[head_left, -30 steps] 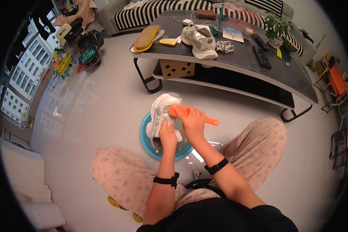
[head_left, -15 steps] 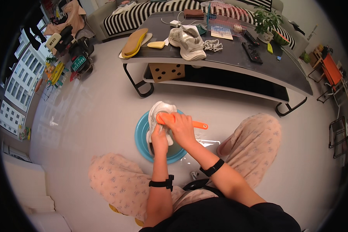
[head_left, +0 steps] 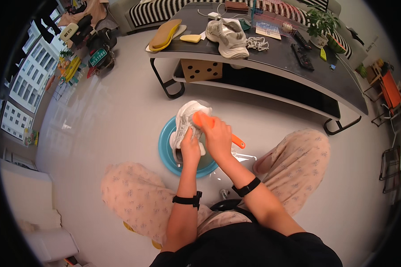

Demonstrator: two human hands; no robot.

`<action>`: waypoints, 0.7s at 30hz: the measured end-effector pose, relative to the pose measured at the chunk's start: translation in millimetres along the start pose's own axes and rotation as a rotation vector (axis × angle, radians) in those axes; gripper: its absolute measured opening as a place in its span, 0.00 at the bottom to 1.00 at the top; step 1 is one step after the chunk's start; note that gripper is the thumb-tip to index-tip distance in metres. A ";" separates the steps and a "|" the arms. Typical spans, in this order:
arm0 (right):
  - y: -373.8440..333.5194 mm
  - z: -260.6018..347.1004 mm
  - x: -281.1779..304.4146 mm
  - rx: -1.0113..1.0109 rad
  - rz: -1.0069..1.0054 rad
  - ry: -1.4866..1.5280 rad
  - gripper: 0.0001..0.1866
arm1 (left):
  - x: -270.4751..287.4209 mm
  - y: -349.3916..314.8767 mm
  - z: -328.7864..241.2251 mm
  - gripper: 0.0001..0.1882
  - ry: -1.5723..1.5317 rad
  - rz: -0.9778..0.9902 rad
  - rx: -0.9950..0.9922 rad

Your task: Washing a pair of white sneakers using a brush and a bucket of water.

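A white sneaker (head_left: 192, 107) is held over a blue basin (head_left: 165, 149) on the floor between my legs. My left hand (head_left: 190, 146) is closed on the shoe's near part. In my right hand (head_left: 218, 139) is an orange brush (head_left: 202, 119), its head against the shoe's upper; the handle sticks out to the right. The brush's bristles are hidden from view. Inside the basin, water and a white piece show partly beneath the shoe.
Ahead stands a low dark coffee table (head_left: 272, 60), bearing another sneaker (head_left: 229, 39), insoles (head_left: 165, 34), a yellow piece (head_left: 190, 38), shoelaces (head_left: 257, 43), remotes (head_left: 302, 57) and a potted plant (head_left: 321, 24). A scooter (head_left: 98, 46) is parked at the far left. White laces lie right of the basin.
The brush has shifted on the shoe, its handle now slanting more downward to the right. The shoe is tilted a little differently. The whole view has shifted slightly.
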State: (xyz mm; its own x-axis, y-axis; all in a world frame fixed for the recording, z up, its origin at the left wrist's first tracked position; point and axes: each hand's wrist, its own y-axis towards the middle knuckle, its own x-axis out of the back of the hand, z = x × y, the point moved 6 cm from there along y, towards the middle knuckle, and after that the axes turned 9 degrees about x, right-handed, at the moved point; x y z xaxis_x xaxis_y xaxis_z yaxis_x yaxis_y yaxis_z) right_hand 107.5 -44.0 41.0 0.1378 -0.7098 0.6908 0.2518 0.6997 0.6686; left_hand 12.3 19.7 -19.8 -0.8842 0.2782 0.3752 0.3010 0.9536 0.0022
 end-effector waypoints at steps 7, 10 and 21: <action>-3.1 0.3 -1.0 0.036 -0.047 0.054 0.26 | 3.5 0.4 13.6 0.20 -0.145 0.008 0.034; -11.9 -0.8 -16.9 0.103 0.141 0.227 0.27 | 2.0 1.2 16.9 0.20 -0.493 -0.004 0.250; -0.3 -56.8 -4.0 -0.438 -0.200 0.753 0.33 | 6.3 -0.2 -15.3 0.15 -0.976 0.252 0.260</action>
State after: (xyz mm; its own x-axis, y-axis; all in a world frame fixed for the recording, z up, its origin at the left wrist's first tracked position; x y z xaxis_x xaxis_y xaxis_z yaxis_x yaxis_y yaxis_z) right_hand 161.3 -46.0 22.4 0.6056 -0.7887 0.1054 0.6606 0.5722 0.4860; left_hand 12.2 19.5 -3.3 -0.7459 0.3343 -0.5760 0.5333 0.8179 -0.2158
